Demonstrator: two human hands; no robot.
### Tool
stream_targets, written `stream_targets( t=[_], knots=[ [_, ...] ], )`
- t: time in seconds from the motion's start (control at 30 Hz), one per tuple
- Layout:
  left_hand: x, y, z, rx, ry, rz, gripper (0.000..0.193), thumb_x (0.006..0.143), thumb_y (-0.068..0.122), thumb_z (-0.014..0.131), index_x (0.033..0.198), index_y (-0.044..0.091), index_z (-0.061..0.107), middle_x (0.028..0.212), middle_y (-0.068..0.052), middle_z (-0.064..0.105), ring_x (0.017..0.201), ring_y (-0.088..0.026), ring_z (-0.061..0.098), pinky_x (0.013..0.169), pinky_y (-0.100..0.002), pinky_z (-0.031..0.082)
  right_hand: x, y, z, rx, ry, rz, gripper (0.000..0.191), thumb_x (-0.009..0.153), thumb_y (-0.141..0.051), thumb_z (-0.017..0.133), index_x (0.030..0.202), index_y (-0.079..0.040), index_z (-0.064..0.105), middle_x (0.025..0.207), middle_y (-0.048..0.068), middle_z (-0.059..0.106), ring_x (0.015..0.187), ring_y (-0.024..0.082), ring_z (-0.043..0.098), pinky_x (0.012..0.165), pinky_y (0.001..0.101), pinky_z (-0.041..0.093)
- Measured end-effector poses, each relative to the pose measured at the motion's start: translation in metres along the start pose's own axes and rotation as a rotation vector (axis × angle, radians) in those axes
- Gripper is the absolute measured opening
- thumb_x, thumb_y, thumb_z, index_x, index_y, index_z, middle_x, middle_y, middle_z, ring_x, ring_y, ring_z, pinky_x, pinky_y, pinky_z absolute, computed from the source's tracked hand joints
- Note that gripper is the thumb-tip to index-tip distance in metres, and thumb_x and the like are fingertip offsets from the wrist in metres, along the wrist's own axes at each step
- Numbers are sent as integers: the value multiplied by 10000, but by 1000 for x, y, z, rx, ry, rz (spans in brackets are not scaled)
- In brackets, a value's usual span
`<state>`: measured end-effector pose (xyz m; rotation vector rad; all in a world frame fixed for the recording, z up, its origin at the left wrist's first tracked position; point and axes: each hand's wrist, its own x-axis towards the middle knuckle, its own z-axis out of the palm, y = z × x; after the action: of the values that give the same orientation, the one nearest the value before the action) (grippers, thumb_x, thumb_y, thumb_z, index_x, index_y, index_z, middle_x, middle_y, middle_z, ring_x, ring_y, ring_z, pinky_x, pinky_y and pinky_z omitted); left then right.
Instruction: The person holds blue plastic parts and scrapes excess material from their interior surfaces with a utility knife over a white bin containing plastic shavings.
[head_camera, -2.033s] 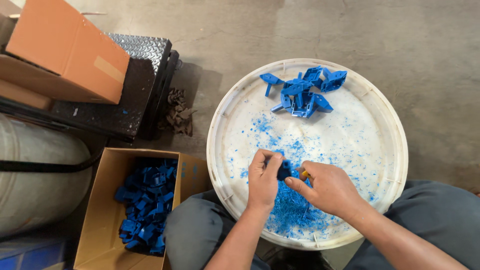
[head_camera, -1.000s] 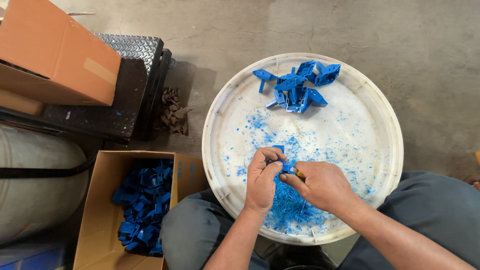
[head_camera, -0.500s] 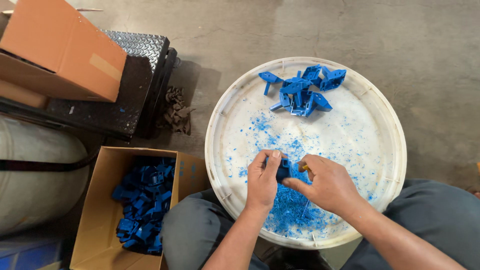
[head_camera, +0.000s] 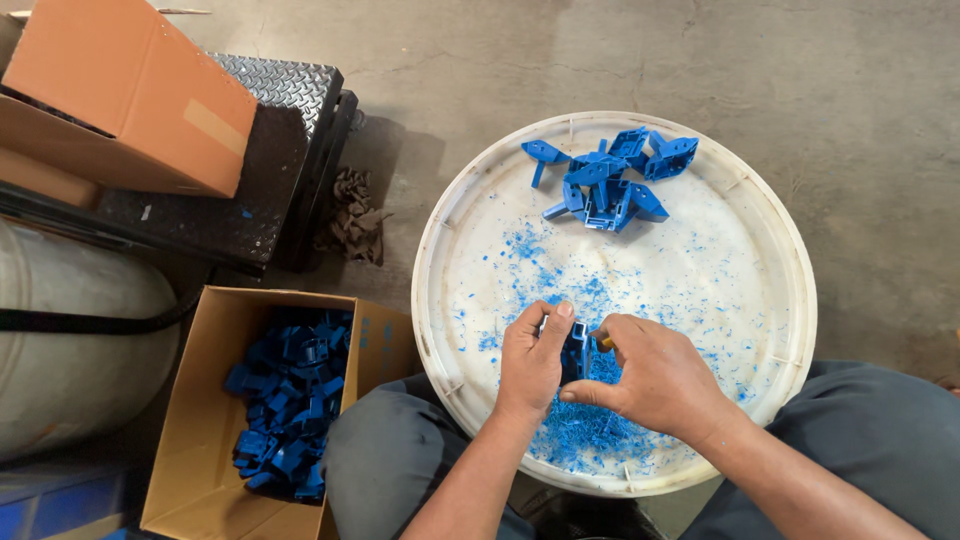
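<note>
My left hand (head_camera: 533, 362) pinches a small blue plastic part (head_camera: 575, 355) over the near side of a round white tray (head_camera: 790, 250). My right hand (head_camera: 650, 378) is closed against the same part, with a small orange-tipped tool barely showing between its fingers. Blue shavings (head_camera: 585, 425) lie heaped on the tray under both hands. A pile of blue plastic parts (head_camera: 610, 178) sits at the tray's far edge.
An open cardboard box (head_camera: 190, 450) holding several blue parts (head_camera: 290, 400) stands at my left knee. Beyond it are a black checker-plate platform (head_camera: 260, 160), an orange-brown carton (head_camera: 120, 100), a crumpled brown rag (head_camera: 352, 215) and a pale drum (head_camera: 70, 340). The floor is concrete.
Both hands stay on the blue part over the shavings, with only small finger shifts. The view has wobbled slightly.
</note>
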<state>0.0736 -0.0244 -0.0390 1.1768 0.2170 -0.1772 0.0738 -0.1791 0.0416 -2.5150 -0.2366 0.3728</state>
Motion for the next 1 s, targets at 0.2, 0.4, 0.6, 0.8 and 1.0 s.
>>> stream_targets(
  t=[0.2,0.4,0.6,0.8,1.0],
  knots=[
    [1,-2,1,29,1,46,293,1004,316,673,868,57,649,745,66,577,674,-9,461,581,-218,398,-1,0,1,-28,12,-50,689,559,-618,871,916,-67,662,801,132,696,824,363,676,706,462,525],
    [-1,-2,-1,74,7,20,315,1014,328,670,859,55,645,717,60,549,653,-10,439,559,-217,379,-1,-2,0,-44,-36,-53,753,526,-624,884,959,-57,643,816,171,692,818,391,672,700,479,521],
    [-1,0,1,36,15,-25,302,998,333,674,869,61,644,709,55,547,640,-15,452,551,-217,399,-1,-2,5,-77,21,-71,649,588,-601,860,862,-61,628,718,172,684,743,395,674,651,488,519],
    [-2,1,2,62,19,-32,319,994,344,671,844,67,626,692,48,537,622,-21,449,538,-222,397,-3,3,11,-104,49,-90,606,627,-604,837,823,-69,629,692,163,677,719,390,672,629,493,516],
    [0,1,2,98,13,11,343,1001,348,668,814,67,607,692,51,527,631,-22,435,543,-228,393,-4,8,15,-104,58,-118,564,656,-600,823,811,-87,647,693,149,684,721,384,676,623,493,517]
  ],
)
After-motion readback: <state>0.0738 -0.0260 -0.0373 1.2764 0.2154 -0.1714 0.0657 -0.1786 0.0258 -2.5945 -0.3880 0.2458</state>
